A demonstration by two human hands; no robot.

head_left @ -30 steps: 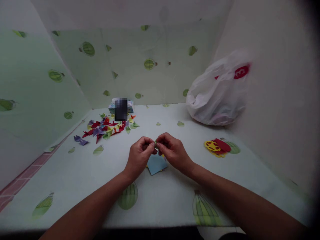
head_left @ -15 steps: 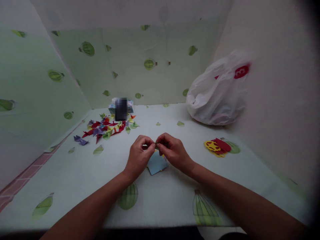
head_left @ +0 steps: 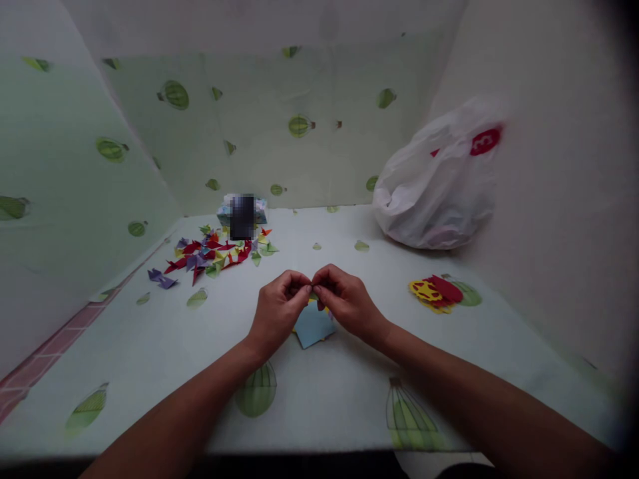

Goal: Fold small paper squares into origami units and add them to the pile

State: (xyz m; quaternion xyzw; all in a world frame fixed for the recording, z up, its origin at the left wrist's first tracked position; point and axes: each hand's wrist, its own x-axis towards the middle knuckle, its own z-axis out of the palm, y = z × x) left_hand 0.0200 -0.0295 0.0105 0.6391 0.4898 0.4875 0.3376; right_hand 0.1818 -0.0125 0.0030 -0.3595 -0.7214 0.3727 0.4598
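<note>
My left hand (head_left: pixel 280 306) and my right hand (head_left: pixel 351 303) meet fingertip to fingertip above the middle of the table. Thumbs and forefingers pinch a small piece of green paper (head_left: pixel 313 293) between them; most of it is hidden by the fingers. Just beneath, a light blue paper sheet (head_left: pixel 313 326) lies on the table, with yellow edges of other paper peeking out around it. Farther off to the left is a loose pile of folded paper birds (head_left: pixel 212 255) in red, purple, green, yellow and orange.
Red and yellow cut-out pieces (head_left: pixel 435 293) lie to the right. A white plastic bag (head_left: pixel 439 189) stands at the back right. Behind the birds is a tissue box (head_left: pixel 225 211), partly covered by a blurred dark patch. A balloon-patterned cloth (head_left: pixel 164 372) covers the table; walls enclose it.
The hands stay in nearly the same place, with fingers shifting slightly on the green paper. A little more of it shows below the fingertips now.
</note>
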